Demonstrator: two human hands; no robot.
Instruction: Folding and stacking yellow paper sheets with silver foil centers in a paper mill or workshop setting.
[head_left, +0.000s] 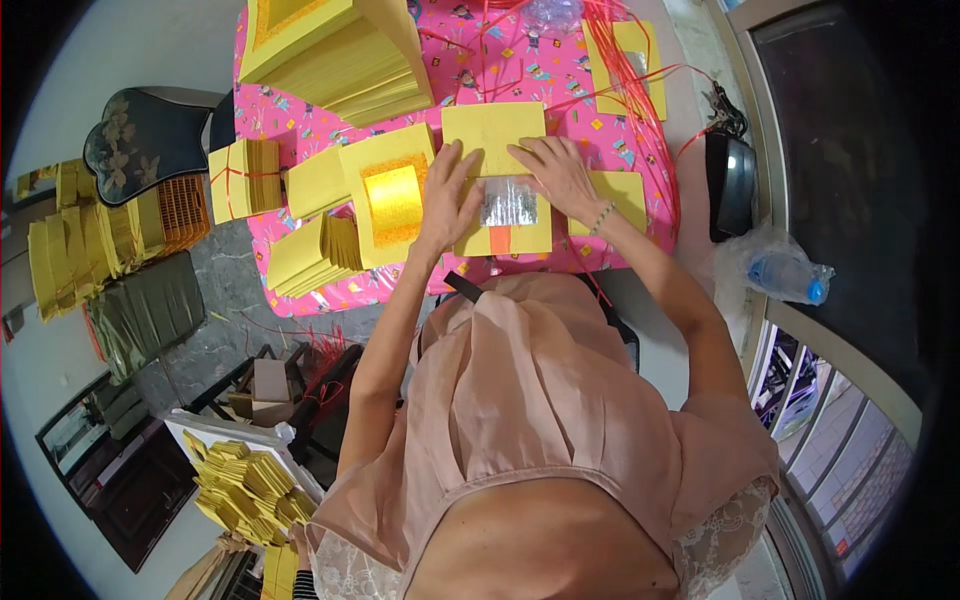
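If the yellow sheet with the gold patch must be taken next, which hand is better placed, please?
Probably the left hand: it is right beside the gold-patch sheet. The right hand is farther away, beyond the silver patch, and would have to reach across.

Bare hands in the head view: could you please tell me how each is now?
Left hand: open, touching the yellow silver-patched rectangular paper.
Right hand: open, touching the same paper.
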